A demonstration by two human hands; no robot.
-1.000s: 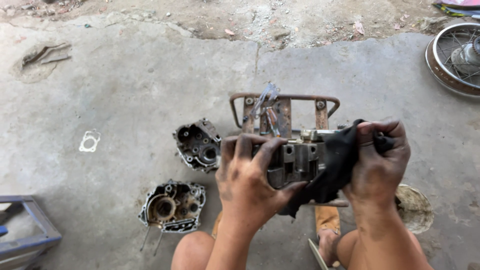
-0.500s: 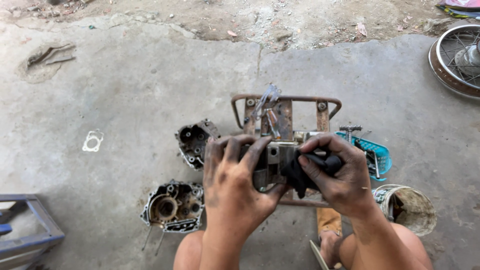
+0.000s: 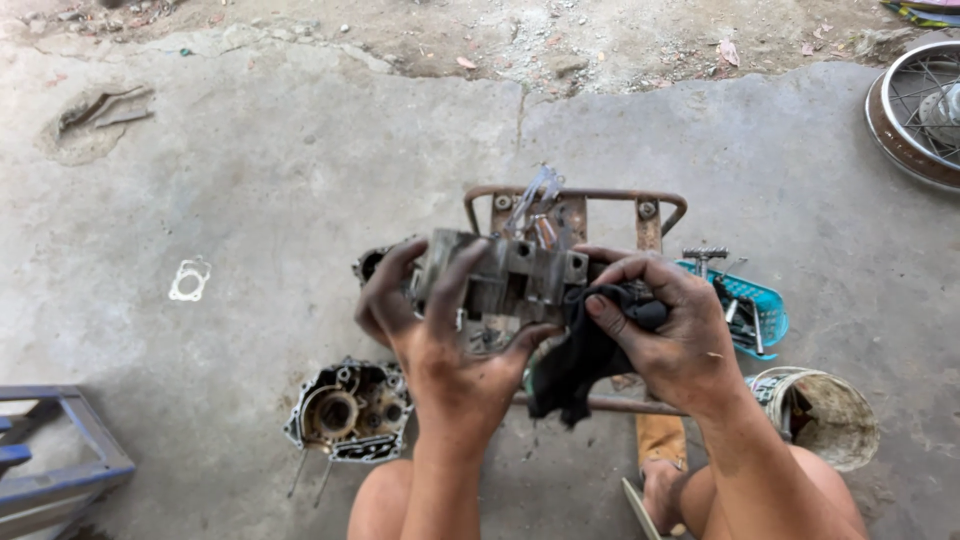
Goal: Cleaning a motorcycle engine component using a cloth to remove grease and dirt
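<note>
My left hand (image 3: 440, 335) grips a grey metal engine block (image 3: 505, 275), held up in front of me with the fingers wrapped over its left side. My right hand (image 3: 665, 325) clutches a black rag (image 3: 580, 360) and presses it against the block's right end. Both hands are smeared with dark grease. The rag hangs down below the block. Part of the block's underside is hidden by my left palm.
An engine case half (image 3: 350, 412) lies on the concrete at lower left, another (image 3: 372, 264) sits behind my left hand. A rusty metal frame (image 3: 575, 195), a blue basket of tools (image 3: 755, 305), a dirty bucket (image 3: 830, 415), a white gasket (image 3: 189, 279), a wheel (image 3: 920, 110) and a blue stand (image 3: 60, 460) surround me.
My right hand has slid the rag from covering the block's right half to its right end. The block now shows more bare metal and sits tilted toward me.
</note>
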